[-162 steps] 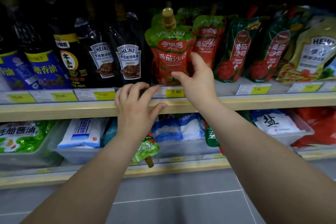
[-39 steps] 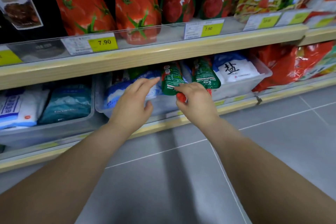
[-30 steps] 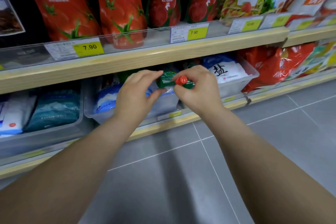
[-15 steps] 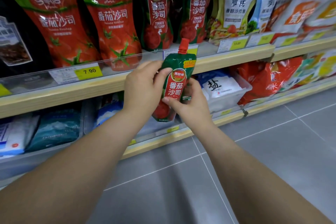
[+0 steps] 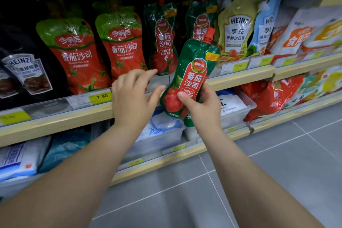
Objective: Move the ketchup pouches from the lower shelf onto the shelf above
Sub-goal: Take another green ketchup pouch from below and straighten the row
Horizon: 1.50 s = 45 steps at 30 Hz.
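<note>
My right hand (image 5: 202, 109) grips the lower half of a dark green ketchup pouch (image 5: 192, 72) with a red cap, held upright and tilted right in front of the upper shelf's edge (image 5: 240, 77). My left hand (image 5: 133, 96) hovers just left of the pouch with fingers spread, holding nothing. Two matching dark green ketchup pouches (image 5: 162, 39) stand on the upper shelf behind it. Two larger red ketchup pouches with light green tops (image 5: 122, 46) stand to their left.
Black Heinz sauce pouches (image 5: 24, 72) stand at far left on the upper shelf, Heinz salad dressing pouches (image 5: 236, 29) to the right. The lower shelf holds clear bins (image 5: 166, 139) of salt bags and red bags (image 5: 268, 98). Grey tiled floor (image 5: 240, 181) lies below.
The pouch has risen from the lower shelf's bin to the upper shelf's level. My left hand has let go of it and opened; my right hand alone holds it.
</note>
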Available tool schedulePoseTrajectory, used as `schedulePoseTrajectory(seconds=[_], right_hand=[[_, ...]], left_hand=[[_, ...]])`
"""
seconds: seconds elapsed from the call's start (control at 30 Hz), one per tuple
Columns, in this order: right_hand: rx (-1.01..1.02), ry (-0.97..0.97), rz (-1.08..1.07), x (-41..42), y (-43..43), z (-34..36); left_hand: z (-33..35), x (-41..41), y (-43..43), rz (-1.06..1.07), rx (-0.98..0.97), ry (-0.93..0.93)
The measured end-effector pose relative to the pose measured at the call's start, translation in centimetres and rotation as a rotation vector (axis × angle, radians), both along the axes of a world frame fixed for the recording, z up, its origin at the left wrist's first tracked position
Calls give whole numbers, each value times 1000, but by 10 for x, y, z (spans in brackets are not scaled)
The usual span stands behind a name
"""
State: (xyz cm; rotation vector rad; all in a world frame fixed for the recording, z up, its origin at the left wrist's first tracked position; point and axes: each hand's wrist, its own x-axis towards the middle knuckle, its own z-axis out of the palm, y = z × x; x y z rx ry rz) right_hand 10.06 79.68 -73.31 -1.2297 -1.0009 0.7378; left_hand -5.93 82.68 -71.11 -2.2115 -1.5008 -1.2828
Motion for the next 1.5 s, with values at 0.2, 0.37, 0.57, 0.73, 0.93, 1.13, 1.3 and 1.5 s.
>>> schedulePoseTrajectory(seconds=[0.2, 0.37, 0.57, 0.73, 0.93, 1.13, 1.3, 1.5], right_hand=[[175, -90, -116, 5, 18, 50], [286, -113, -111, 4, 42, 76], [183, -241, -27, -5, 66, 62], [71, -338, 14, -9, 80, 51], [-43, -431, 37, -7, 89, 48], [-42, -584, -86, -9, 74, 54], [0, -451, -243, 12, 19, 30], [-222, -525, -217, 61, -10, -28]], left_hand=[[-17, -6, 7, 154, 41, 153], [-21, -6, 14, 177, 66, 209], [-27, -9, 16, 179, 123, 233], [-28, -9, 16, 176, 143, 221], [-31, -8, 18, 172, 134, 171], [-25, -5, 14, 154, 72, 136], [-26, 7, 3, 24, 90, 105], [-72, 53, -22, -445, -197, 147]])
